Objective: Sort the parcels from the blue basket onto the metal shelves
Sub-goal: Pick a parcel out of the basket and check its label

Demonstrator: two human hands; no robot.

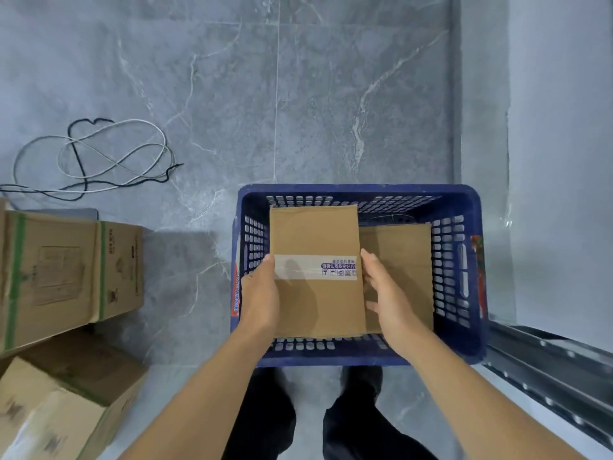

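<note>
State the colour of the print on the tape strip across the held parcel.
Blue print on the clear tape strip of the brown parcel; head view shows it.

- Head view looks steeply down from the person's head, close over both forearms.
- Blue basket [360, 194] lies low centre; grey floor [232, 78] fills twelve o'clock.

basket [464, 200] top open | walls hem sides | cartons [66, 270] left | shelf rail [547, 366] right

Both hands [262, 297] grip parcel [315, 237] — over basket [464, 207]
</note>
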